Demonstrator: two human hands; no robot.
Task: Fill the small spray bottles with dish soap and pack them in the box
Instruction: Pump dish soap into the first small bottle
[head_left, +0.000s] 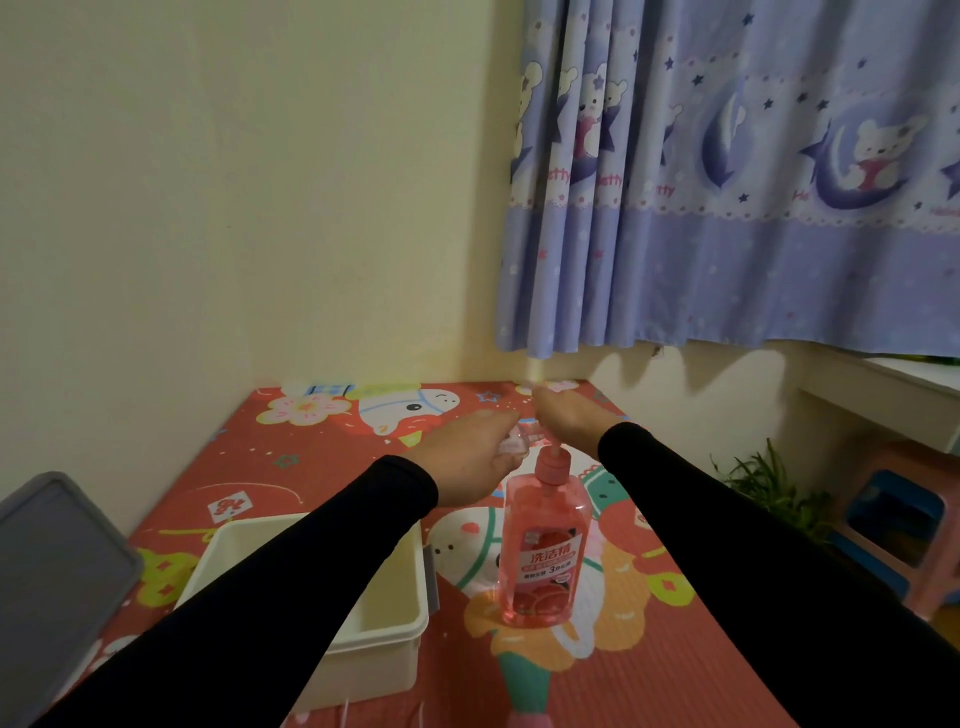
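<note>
Left hand (470, 457) is gripping a small clear spray bottle (514, 441), fingers curled round it, mid-frame just above the pump. Right hand (563, 418) is pinching something blurred at its fingertips; can't tell what. Pink dish soap bottle (543, 545) is standing upright on the red mat (649, 649), just below both hands. White box (384, 623) is sitting lower left, grey lid (52, 571) beside it at the frame's left edge.

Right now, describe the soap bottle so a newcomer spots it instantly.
On the red cartoon mat, just right of the white box, stands the soap bottle. It sits upright below the two hands. It is the only clear pink bottle, with a pink pump top and a red label.
</note>
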